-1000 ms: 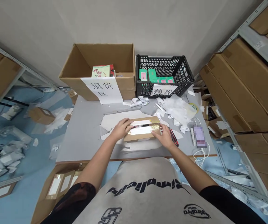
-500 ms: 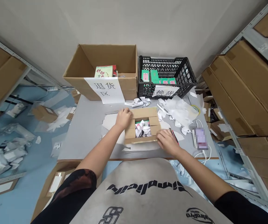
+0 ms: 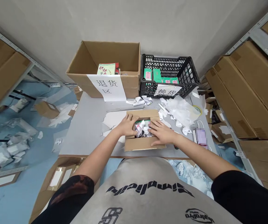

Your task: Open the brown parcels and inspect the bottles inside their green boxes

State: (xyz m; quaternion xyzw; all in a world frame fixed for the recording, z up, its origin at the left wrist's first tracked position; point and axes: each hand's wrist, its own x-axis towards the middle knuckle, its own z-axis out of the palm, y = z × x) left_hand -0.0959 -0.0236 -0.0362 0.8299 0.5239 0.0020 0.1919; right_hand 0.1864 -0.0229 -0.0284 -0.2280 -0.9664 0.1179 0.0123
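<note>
A small cardboard box [image 3: 142, 143] lies open on the grey table [image 3: 87, 130] right in front of me, its flaps folded out. Inside I see crumpled white paper [image 3: 140, 129] and something green beneath it. My left hand [image 3: 127, 124] rests on the box's left flap, fingers stretched out at the edge of the opening. Across from it, my right hand [image 3: 161, 132] lies flat over the right side of the opening, fingers spread and touching the paper. Neither hand grips anything.
At the table's back stand a big open carton [image 3: 106, 81] with a paper sign and a black plastic crate [image 3: 168, 77] holding green packets. Torn white wrapping [image 3: 181, 110] litters the right side. A blurred phone [image 3: 201, 137] on a cable lies at the right edge. Shelves of cartons flank both sides.
The taped box has been opened and its flaps folded out. Both hands have moved in over the opening, the right one from the front edge onto the paper inside.
</note>
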